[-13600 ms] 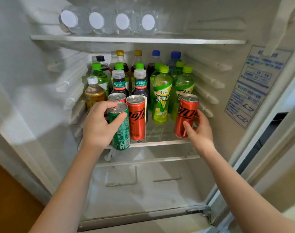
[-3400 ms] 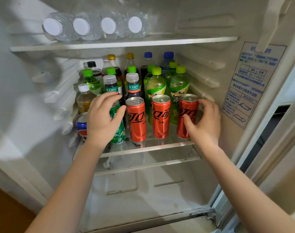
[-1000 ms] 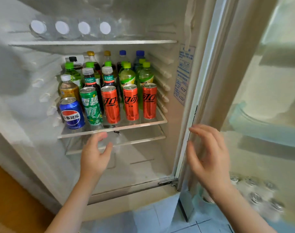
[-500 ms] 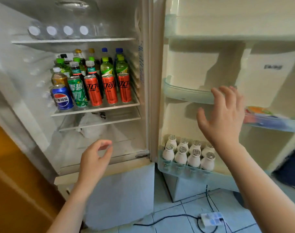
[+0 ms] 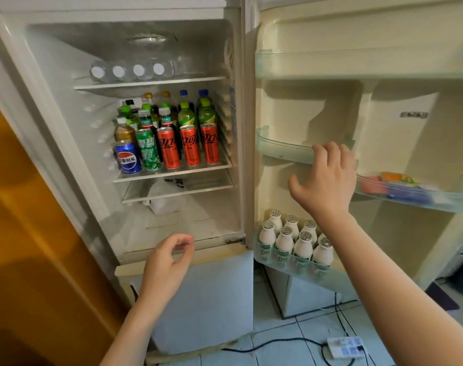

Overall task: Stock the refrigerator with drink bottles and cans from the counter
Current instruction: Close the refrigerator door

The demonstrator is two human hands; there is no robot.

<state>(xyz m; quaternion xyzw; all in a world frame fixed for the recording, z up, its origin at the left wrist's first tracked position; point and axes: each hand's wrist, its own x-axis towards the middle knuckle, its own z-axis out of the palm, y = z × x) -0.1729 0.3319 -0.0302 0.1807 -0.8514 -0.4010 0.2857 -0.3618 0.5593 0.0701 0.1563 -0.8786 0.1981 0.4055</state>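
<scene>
Left hand: hangs before the refrigerator's lower edge, fingers loosely curled, thumb and forefinger nearly meeting, holding nothing.
Right hand: spread and relaxed, fingertips up at the rim of the middle door shelf; whether they touch it I cannot tell.
Cans: a blue can, a green can and three red cans stand in a row along the front of the glass shelf.
Bottles: upright behind the cans, their lower halves hidden.
Water bottles: lying on the shelf above, caps outward, bodies hard to make out.
Door bin: white bottles packed together.
Blurred: coloured packets on a door shelf.
</scene>
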